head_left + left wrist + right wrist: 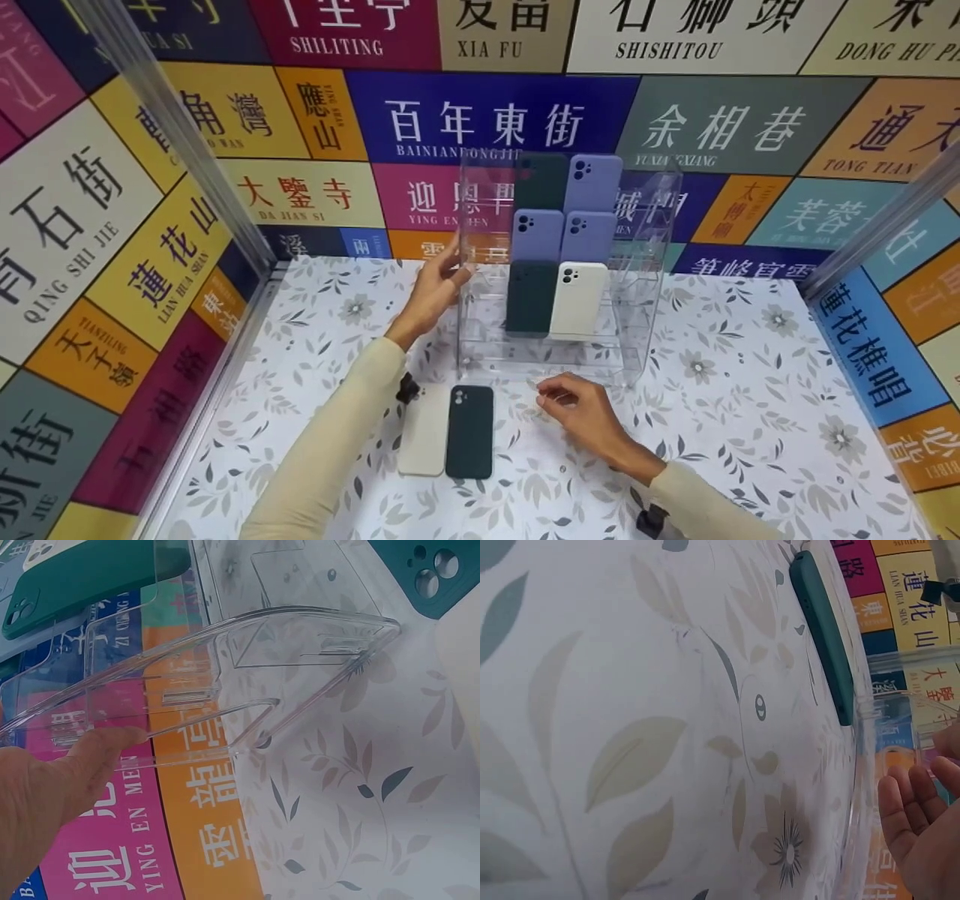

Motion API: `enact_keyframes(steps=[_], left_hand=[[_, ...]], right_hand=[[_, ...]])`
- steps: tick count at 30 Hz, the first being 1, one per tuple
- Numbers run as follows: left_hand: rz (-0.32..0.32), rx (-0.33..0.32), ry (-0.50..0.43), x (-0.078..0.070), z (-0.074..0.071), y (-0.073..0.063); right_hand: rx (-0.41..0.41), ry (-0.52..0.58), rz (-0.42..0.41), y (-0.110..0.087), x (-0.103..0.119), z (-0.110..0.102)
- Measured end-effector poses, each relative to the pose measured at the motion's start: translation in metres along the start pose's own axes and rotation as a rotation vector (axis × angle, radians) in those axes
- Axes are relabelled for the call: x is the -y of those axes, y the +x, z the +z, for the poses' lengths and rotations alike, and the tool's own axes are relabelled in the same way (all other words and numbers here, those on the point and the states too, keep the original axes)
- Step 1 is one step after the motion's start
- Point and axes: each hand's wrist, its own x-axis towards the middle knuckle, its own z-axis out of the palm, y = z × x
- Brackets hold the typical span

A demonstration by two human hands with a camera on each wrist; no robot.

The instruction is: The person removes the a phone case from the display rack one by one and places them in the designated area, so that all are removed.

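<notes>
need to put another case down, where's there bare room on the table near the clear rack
Free: the floral tablecloth right of the acrylic rack and right hand, and the strip left of the left hand. Crowded: in front of the rack, where the cream case and dark green case lie.

head looks down; wrist views close, sharing clear rack (559, 270).

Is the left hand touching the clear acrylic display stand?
Touching. In the left wrist view the left hand presses its fingertip against the edge of the clear acrylic display stand; the head view shows the same contact.
</notes>
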Motion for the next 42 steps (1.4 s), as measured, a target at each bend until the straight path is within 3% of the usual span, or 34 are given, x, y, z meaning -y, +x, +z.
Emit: enact_keyframes(steps=[12,26,42], left_hand=[[-0.023,0.002,0.005,-0.001,0.0,-0.001],[-0.016,0.0,0.011,-0.001,0.0,-0.002],[-0.016,-0.006,-0.003,0.0,0.0,0.0]], right_hand=[[-0.015,-0.05,-0.001,-0.004,0.002,-0.034],[-0.064,-0.168,0.0,0.018,0.007,-0.071],[-0.121,-0.248,-0.084,0.038,0.023,-0.101]])
